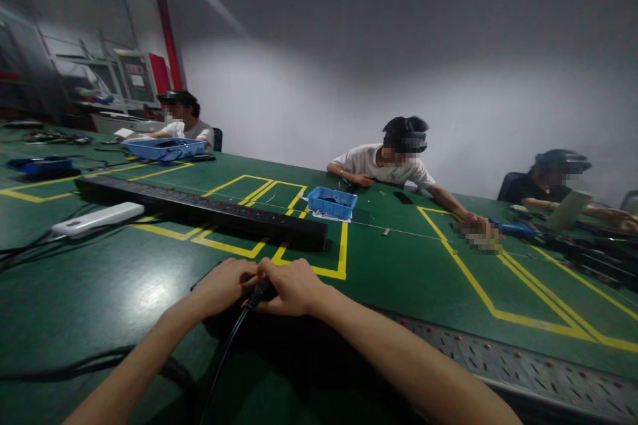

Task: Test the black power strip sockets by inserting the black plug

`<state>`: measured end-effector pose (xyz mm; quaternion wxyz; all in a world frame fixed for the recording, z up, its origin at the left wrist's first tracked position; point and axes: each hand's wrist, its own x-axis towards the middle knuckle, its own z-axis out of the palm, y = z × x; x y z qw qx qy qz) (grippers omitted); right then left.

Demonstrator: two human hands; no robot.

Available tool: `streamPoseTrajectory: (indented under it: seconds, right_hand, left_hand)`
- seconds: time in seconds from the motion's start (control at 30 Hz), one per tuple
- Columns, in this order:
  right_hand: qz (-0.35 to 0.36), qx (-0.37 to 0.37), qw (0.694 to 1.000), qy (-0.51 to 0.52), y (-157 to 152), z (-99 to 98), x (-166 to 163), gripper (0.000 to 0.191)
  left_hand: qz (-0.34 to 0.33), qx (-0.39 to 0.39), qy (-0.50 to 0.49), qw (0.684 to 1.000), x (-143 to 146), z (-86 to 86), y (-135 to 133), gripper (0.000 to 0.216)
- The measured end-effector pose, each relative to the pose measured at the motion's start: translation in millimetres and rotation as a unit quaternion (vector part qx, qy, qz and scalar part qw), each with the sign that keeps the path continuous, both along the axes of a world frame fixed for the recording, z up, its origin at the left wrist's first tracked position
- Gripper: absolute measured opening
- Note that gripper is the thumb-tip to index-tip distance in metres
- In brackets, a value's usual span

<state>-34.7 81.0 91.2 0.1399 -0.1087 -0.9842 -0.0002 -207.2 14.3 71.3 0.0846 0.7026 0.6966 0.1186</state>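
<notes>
Low in the middle of the head view, a black power cord (222, 358) runs up to its dark plug (259, 291), which sits between my two hands. My right hand (294, 287) is closed round the plug, its thumb and fingers bent over it. Against it, my left hand (226, 285) curls its fingers over the end of a long black power strip (478, 345). The fingertips of both hands meet, and they hide where the plug touches the strip. Past my right forearm, red dots and rows of slots show on the strip's face.
A second long black power strip (214, 212) lies ahead, beside a white power strip (100, 219) with black cables. Yellow tape (343, 252) marks boxes on the green table. A small blue bin (331, 202) stands further back. Several people in headsets sit across the table.
</notes>
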Motion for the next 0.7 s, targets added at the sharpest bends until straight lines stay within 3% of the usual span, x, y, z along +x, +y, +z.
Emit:
streamPoseTrajectory:
  seconds: [0.4,0.7]
  right_hand:
    - [0.006,0.017,1.0,0.002,2.0,-2.7,-0.7,0.046]
    - [-0.006,-0.001,1.0,0.013,0.9,-2.2,-2.1,0.045]
  left_hand:
    - [0.007,0.01,0.007,1.0,-4.9,-6.2,1.7,0.027]
    - [0.012,0.016,0.028,0.999,4.8,3.0,-2.4,0.033]
